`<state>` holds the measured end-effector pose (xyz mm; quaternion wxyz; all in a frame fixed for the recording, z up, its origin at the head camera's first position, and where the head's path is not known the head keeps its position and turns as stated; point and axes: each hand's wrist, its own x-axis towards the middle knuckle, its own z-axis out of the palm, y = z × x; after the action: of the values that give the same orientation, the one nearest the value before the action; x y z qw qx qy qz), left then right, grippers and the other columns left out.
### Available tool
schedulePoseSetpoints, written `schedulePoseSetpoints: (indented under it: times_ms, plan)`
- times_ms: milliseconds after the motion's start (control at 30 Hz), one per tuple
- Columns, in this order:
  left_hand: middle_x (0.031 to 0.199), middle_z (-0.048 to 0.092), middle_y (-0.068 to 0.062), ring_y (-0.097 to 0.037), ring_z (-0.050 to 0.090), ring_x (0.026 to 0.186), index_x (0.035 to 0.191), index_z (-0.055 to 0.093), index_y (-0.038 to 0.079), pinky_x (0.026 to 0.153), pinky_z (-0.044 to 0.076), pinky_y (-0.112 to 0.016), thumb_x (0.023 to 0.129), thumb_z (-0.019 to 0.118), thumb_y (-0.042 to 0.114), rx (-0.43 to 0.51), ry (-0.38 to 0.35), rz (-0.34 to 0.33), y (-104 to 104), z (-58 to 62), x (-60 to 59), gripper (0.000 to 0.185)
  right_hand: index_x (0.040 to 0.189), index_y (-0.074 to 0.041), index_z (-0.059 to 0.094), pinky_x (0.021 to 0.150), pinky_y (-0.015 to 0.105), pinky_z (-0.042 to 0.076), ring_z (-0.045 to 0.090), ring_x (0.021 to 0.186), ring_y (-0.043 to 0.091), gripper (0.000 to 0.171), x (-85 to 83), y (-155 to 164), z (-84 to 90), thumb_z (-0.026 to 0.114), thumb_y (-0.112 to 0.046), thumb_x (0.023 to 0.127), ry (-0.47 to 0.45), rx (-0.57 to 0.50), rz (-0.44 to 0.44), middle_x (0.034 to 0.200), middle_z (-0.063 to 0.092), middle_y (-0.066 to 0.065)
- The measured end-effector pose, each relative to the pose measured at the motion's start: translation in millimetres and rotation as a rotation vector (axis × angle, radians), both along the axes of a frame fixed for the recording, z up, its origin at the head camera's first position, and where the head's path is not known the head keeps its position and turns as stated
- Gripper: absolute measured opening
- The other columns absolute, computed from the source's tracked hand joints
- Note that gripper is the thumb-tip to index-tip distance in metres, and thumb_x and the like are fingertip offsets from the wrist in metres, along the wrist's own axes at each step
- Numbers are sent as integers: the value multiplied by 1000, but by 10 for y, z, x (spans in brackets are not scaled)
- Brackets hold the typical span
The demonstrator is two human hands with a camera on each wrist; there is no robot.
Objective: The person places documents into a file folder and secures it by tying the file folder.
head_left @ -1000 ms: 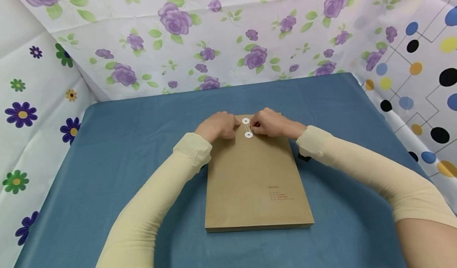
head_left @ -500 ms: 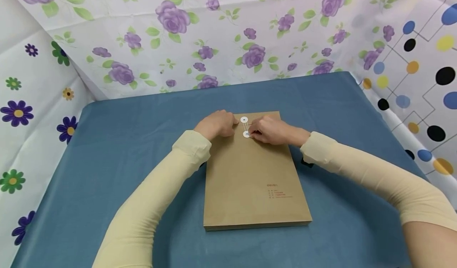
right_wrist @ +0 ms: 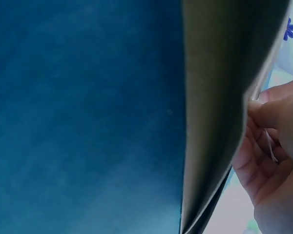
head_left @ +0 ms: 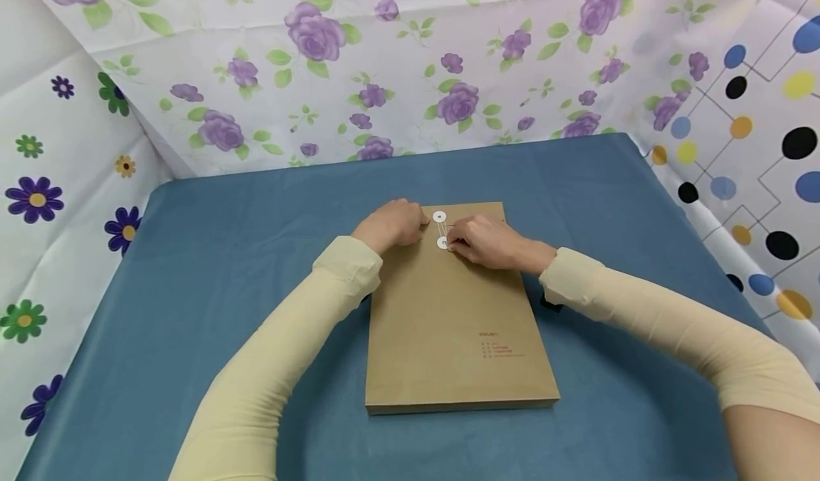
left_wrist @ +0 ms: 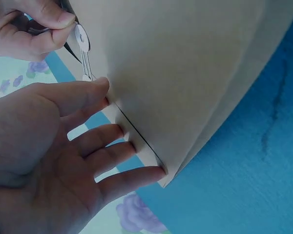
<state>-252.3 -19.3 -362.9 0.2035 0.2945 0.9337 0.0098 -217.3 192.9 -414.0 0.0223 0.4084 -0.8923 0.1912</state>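
A blue tablecloth (head_left: 192,267) lies before flowered wall sheets (head_left: 384,61).

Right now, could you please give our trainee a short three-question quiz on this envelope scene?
1. True or false: the brown envelope lies flat on the blue tablecloth.
2. What does the right hand pinch? A) the red print B) the thin string at the lower white disc C) a pen
3. Fill in: the left hand presses the envelope's ____ edge with straight fingers.

Key: 1 true; 2 B; 3 far, beside the upper white disc.
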Motion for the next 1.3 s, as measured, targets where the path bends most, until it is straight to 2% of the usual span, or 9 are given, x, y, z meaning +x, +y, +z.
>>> schedulePoseSetpoints:
  times_ms: [100, 167, 233, 500, 700, 867, 1000, 1133, 1300]
  plan:
    - [129, 65, -16, -30, 59, 108, 127, 69, 11, 93, 45, -38, 107, 51, 14, -11, 12, -8, -14, -8, -5, 26, 98, -9, 78, 68, 33, 52, 62, 73, 11, 8, 11, 20, -18, 69, -8, 98, -19, -18, -30, 91, 71, 2]
    - [144, 59, -15, -34, 57, 125, 145, 61, 16, 102, 45, -40, 108, 51, 14, -13, 16, -10, -32, -14, -10, 39, 97, -10, 78, 67, 34, 52, 63, 72, 11, 8, 15, 22, -20, 70, -8, 98, -35, -27, -36, 91, 72, 2]
    - [152, 53, -13, -36, 51, 135, 152, 54, 20, 108, 43, -43, 108, 50, 12, -10, 22, -9, -57, -18, -12, 45, 96, -10, 77, 67, 33, 52, 62, 71, 10, 7, 16, 22, -18, 70, -9, 98, -50, -28, -35, 90, 72, 1]
    - [139, 64, -12, -33, 61, 123, 139, 68, 19, 98, 50, -48, 105, 58, 15, 98, 144, -7, -159, -156, -52, 35, 93, -13, 78, 63, 32, 45, 54, 63, 10, 7, 43, 114, 6, 74, -17, 97, -199, -38, -152, 81, 70, -5]
    - [136, 64, -16, -35, 60, 123, 140, 66, 12, 100, 50, -49, 106, 59, 19, 120, 186, 21, -257, -224, -46, 35, 94, -11, 79, 65, 33, 47, 57, 68, 11, 5, 81, 158, 13, 75, -15, 95, -144, -86, -194, 86, 71, -1]
    - [120, 68, -17, -32, 65, 102, 122, 73, 7, 85, 53, -44, 106, 58, 17, 124, 222, 33, -311, -247, -25, 24, 94, -10, 78, 70, 34, 49, 58, 78, 16, 6, 102, 119, 40, 76, -15, 95, -144, -80, -203, 89, 69, 1]
    - [115, 68, -16, -29, 64, 96, 113, 74, 6, 81, 52, -43, 106, 58, 16, 128, 231, 58, -336, -272, -34, 20, 97, -8, 78, 71, 35, 51, 61, 80, 16, 7, 69, 119, 40, 75, -14, 96, -138, -81, -196, 92, 70, 3]
    - [119, 69, -16, -31, 65, 102, 117, 74, 5, 84, 53, -44, 106, 58, 16, 139, 234, 68, -354, -284, -55, 22, 97, -7, 78, 69, 36, 51, 61, 76, 15, 6, 39, 145, 31, 74, -12, 96, -140, -96, -185, 92, 71, 5]
    - [120, 70, -17, -32, 66, 105, 124, 73, 6, 87, 54, -47, 104, 59, 16, 164, 243, 35, -392, -270, -69, 26, 97, -7, 78, 71, 36, 51, 61, 78, 17, 6, 34, 172, 38, 74, -12, 96, -118, -114, -174, 92, 69, 6]
